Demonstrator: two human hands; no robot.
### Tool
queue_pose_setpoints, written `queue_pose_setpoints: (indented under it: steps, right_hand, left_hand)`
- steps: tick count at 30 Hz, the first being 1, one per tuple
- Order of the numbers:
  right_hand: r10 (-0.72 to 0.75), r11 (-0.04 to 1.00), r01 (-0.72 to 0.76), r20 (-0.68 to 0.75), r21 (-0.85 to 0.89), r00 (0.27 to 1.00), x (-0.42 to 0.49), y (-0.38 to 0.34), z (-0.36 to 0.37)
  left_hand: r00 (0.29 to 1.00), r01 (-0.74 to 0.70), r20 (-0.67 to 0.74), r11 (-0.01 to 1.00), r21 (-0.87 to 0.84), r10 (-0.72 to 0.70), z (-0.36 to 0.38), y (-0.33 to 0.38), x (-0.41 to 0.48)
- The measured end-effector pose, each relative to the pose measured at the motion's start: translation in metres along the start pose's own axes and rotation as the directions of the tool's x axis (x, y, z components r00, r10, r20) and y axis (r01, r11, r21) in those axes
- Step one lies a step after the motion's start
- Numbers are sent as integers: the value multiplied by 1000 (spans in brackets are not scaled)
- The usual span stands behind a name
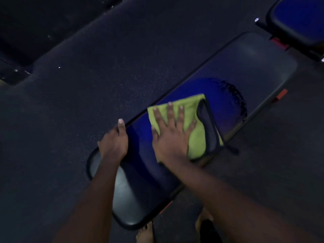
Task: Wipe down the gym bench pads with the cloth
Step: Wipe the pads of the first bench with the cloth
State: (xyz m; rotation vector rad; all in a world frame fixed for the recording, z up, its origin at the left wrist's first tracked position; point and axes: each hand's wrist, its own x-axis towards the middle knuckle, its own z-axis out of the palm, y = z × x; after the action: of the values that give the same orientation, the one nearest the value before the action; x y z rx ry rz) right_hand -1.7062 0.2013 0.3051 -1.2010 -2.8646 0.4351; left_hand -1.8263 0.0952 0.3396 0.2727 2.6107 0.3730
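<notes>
One bench (pixel 228 71): blue pad, black ends, diagonal on speckled floor (pixel 105 76). One cloth (pixel 196 137): green, dark-bordered, flat mid-bench, toward right long edge. On it, right grip (pixel 171 135): fingers spread, palm pressing down. Opposite, left grip (pixel 114 141): clasps left long edge, thumb along rim. Wet streak (pixel 235 95) beyond cloth.

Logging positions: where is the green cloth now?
Head view, right of centre: the green cloth lies on the blue bench pad under the flat right hand, with the left hand gripping the pad's edge to its left.
</notes>
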Motion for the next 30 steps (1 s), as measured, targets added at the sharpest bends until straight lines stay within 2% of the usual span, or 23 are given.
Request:
queue_pose_setpoints:
  steps: [1,3,6,9,11,12,15,17,19,22,25,28,30]
  right_hand:
    - [-63,998,63,3,-16,998,25,9,-4]
    - [-77,995,77,0,-59,997,72,42,-15]
    - [97,993,-100,-50,-62,994,99,101,-34]
    - [263,965,-263,-129,12,956,42,111,-36]
    - [333,943,-330,-108,47,937,-18,74,-24]
    - [315,949,-313,-76,41,946,-43,47,-16]
    - [117,993,-117,20,24,993,-58,-16,2]
    - [-14,999,12,35,34,999,-14,-17,0]
    - [-97,995,97,8,-16,995,46,13,-9]
    - [28,997,-30,-18,-71,999,115,87,-32]
    - [208,977,-211,-132,-8,969,99,146,-47]
    - [355,935,-353,-140,41,924,28,131,-41]
    - [302,953,-301,-64,16,951,0,97,-31]
  left_hand:
    - [1000,2,-2,1000,4,-2,0,-1,0]
    - [1000,3,-8,1000,-2,-3,0,1,-2]
    - [1000,11,-1,1000,-19,-11,-4,2,-3]
    - [1000,16,19,1000,-13,-15,-8,2,-3]
    - [999,22,37,1000,-8,-22,-8,3,-1]
    - [999,27,44,1000,-12,-26,-8,3,0]
    - [998,45,36,998,-36,-44,-5,3,2]
    - [997,71,22,996,-49,-70,-4,5,1]
    - [997,77,-17,996,-50,-78,-1,12,-3]
    - [997,-25,-72,998,-63,20,6,32,-1]
    - [992,-124,-24,980,-159,121,13,56,9]
    - [989,-112,70,972,-209,129,15,83,18]
    - [985,-106,116,984,-146,123,17,94,23]
